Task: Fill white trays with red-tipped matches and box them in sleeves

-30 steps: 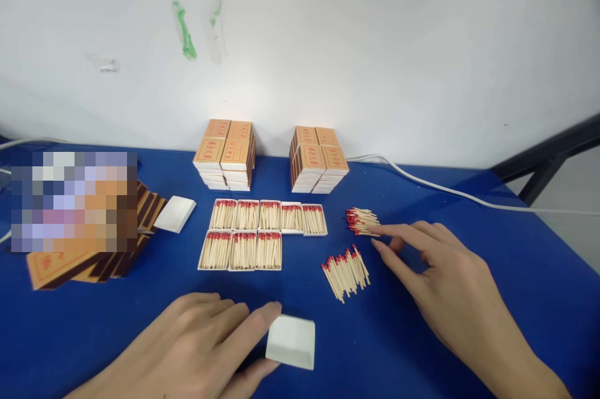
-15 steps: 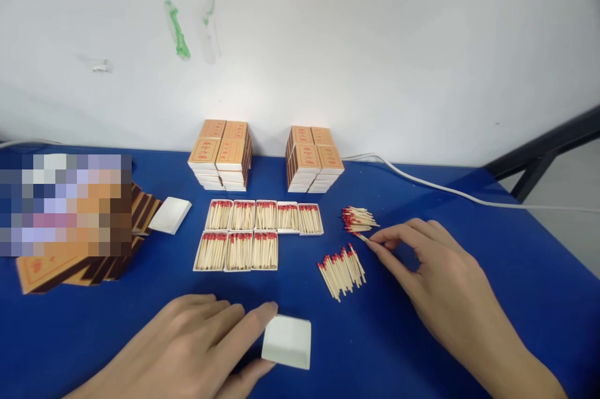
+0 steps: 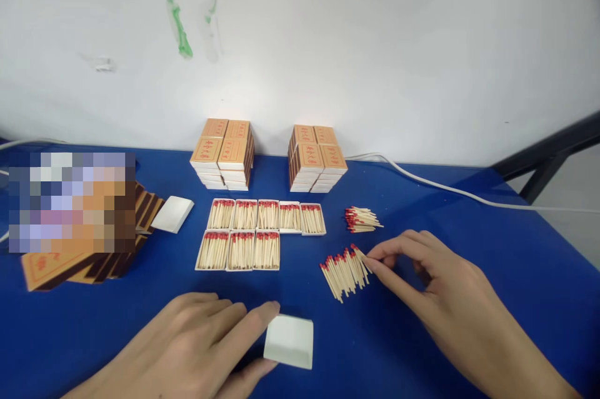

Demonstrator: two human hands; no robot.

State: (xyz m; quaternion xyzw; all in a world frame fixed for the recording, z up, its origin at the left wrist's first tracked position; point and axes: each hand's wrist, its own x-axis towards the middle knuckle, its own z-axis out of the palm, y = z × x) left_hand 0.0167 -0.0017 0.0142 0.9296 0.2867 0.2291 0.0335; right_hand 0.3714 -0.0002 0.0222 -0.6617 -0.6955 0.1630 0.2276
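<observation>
Between thumb and index finger, my left hand (image 3: pixel 201 346) grips the left side of a white matchbox tray (image 3: pixel 289 341) with nothing in it. My right hand (image 3: pixel 431 286) pinches a match (image 3: pixel 363 255) by its plain end, at the right edge of a row of loose red-headed matches (image 3: pixel 344 274). Just behind it lies a smaller heap of matches (image 3: pixel 362 219). Filled matchbox trays (image 3: pixel 242 251) stand side by side in two rows left of the loose matches.
Two stacks of orange matchboxes, a left stack (image 3: pixel 221 155) and a right stack (image 3: pixel 317 159), stand near the wall. Matchbox sleeves (image 3: pixel 56 264) are piled at the left, partly blurred out, beside another white tray (image 3: pixel 172 214). A white cable (image 3: pixel 445 189) runs along the back right.
My right hand has moved the match from the small heap down to the right end of the row. My left hand holds the tray as before. The view has shifted slightly.
</observation>
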